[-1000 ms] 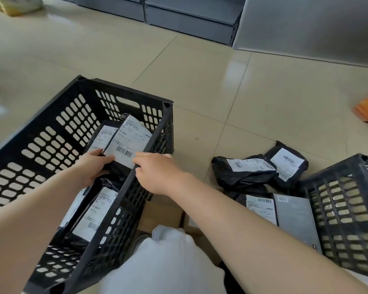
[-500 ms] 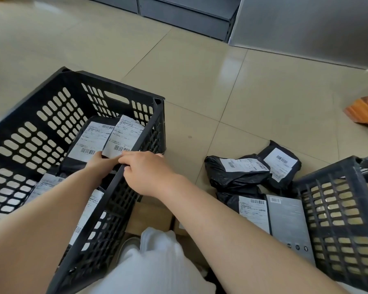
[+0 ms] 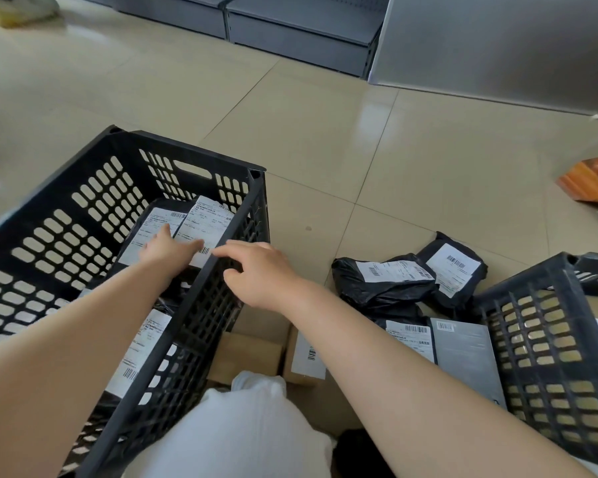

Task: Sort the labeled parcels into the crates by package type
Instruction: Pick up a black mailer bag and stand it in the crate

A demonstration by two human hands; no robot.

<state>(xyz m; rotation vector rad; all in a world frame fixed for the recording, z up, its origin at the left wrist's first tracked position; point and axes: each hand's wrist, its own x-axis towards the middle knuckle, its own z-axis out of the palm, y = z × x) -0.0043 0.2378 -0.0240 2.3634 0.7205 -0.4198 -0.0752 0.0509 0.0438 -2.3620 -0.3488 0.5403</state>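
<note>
A black slotted crate (image 3: 66,201) on the left holds several black poly-bag parcels with white labels (image 3: 208,222). My left hand (image 3: 168,251) lies flat inside it, fingers spread on the top parcels' labels. My right hand (image 3: 256,270) hovers open over the crate's right rim, holding nothing. On the floor to the right lie two black bag parcels (image 3: 384,284) (image 3: 453,267), a labelled parcel (image 3: 409,338), a grey flat box (image 3: 463,360) and cardboard boxes (image 3: 252,346). A second black crate (image 3: 546,326) stands at the right edge.
Grey low shelving (image 3: 290,25) and a grey panel (image 3: 497,46) line the far side. An orange wooden furniture foot (image 3: 594,177) sits at right. My white-clad knee (image 3: 242,432) fills the bottom centre. Beige tiled floor stretches beyond the crates.
Both hands have let go of the labelled parcel, which now rests in the left crate. My left hand flattened onto it and my right hand opened and drew back over the rim.
</note>
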